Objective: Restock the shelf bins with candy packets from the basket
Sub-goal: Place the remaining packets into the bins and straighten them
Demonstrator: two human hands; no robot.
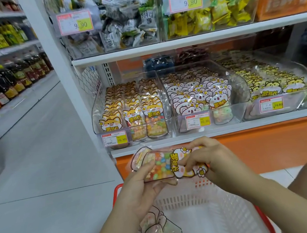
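- The candy packet (162,164) is held in the air by both hands. It sits just over the far rim of the basket (208,199) and below the front edge of the lower shelf (228,129).
- The left hand (138,188) grips the clear, candy-filled end, with its fingers curled underneath and its thumb pressed on the front.
- The right hand (210,155) pinches the printed header end between thumb and fingertips.
- A 2nd packet edge seems to show behind the 1st at the upper left. How many are in the stack cannot be told.
- The packet's long axis runs nearly level from left to right, with the header at the right.
- On the shelf, packets stand upright with headers up, in rows running from the front edge to the back.
- The coming move therefore likely needs about a quarter turn to bring the header end uppermost before the packet goes in.
- The pale, pink-edged header seems to match the koala packets in the middle bin (239,93), not the fox packets in the left bin (95,114), which looks full to its front.
- The middle bin lies ahead, above and slightly right of the grip, so the right hand is nearer to it. That hand already holds the end that should finish on top.
- The middle bin's front-left corner looks less filled, though a price tag hides part of it.
- The spare packets (156,231) lie at the basket's near-left corner, under the left forearm.
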